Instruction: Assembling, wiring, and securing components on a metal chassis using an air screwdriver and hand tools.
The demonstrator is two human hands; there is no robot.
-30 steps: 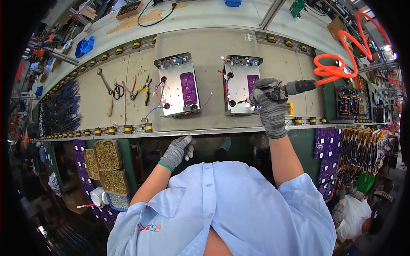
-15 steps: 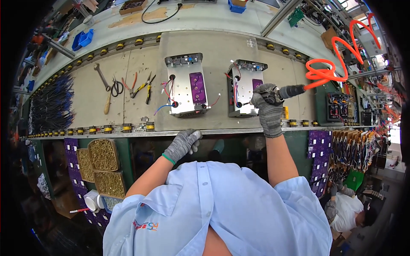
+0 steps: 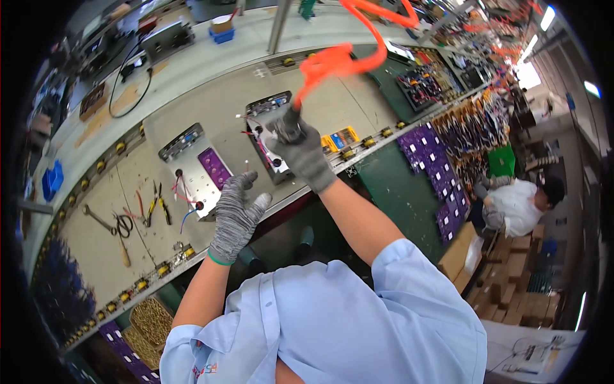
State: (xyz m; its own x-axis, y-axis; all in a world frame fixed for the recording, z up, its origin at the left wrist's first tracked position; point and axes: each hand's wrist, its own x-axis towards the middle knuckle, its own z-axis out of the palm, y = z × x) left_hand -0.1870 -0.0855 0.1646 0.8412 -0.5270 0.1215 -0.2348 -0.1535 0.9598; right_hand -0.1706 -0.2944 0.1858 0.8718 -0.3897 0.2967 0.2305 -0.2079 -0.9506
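Note:
My right hand (image 3: 300, 150), in a grey glove, is shut on a dark pneumatic screwdriver (image 3: 288, 125) fed by an orange coiled hose (image 3: 332, 61). The tool stands over a metal chassis with red wires (image 3: 272, 131) on the conveyor table (image 3: 211, 102). My left hand (image 3: 235, 214), also gloved, hovers with fingers spread near the table's front edge, holding nothing. It is just right of a second metal chassis with a purple board (image 3: 195, 163).
Pliers, scissors and a wrench (image 3: 125, 217) lie on the table to the left. Yellow rollers (image 3: 157, 272) line the front edge. Purple trays (image 3: 441, 166) and wire bundles hang at the right, where another person (image 3: 515, 205) sits. Cardboard boxes (image 3: 505, 281) stack beyond.
The view has swung and tilted to the right. My left hand has risen from below the table edge to beside the left chassis. My right hand keeps the screwdriver at the right chassis.

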